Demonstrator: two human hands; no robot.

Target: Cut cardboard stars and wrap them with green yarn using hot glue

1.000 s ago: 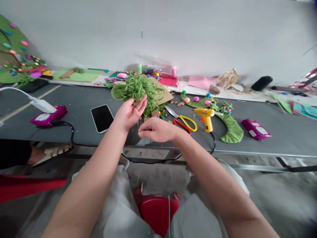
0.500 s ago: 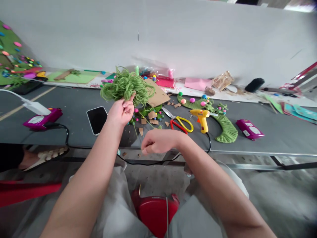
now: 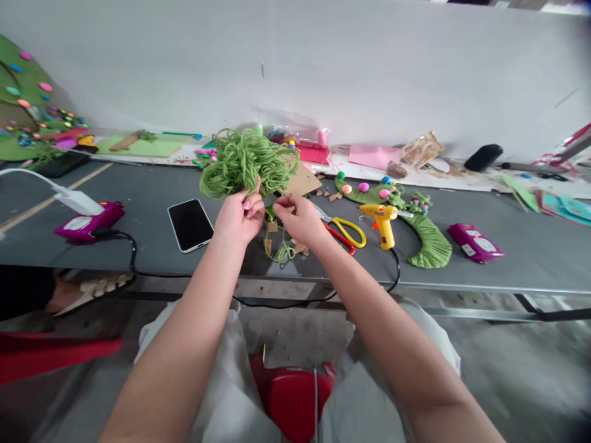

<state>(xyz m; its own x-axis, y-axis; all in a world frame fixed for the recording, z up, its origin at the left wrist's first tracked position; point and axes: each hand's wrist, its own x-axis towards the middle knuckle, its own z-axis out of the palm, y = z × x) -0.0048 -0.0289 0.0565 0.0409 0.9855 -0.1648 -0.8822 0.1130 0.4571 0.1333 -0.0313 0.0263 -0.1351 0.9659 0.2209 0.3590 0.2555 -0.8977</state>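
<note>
A loose bundle of green yarn (image 3: pixel 249 159) is gripped from below by my left hand (image 3: pixel 241 216), its fingers curled closed. Close to its right, my right hand (image 3: pixel 299 216) has its fingers pinched on a strand of the same yarn. Loose green strands hang below the two hands over the table. Behind my right wrist lie scissors (image 3: pixel 347 232) with one yellow and one red handle. A yellow glue gun (image 3: pixel 382 223) rests to their right, beside a yarn-wrapped green crescent (image 3: pixel 427 243) with pompoms along its far part.
A phone (image 3: pixel 190 225) lies left of my hands, near a purple power strip (image 3: pixel 90 220) with a white plug. On the right sits a purple packet (image 3: pixel 474 242). Cardboard (image 3: pixel 305 179) and scraps lie behind my hands. A black cord (image 3: pixel 286 303) hangs along the table's front edge.
My right hand has risen from the table's front edge to beside my left hand and now pinches yarn. Strands now hang below the hands. The view has shifted slightly.
</note>
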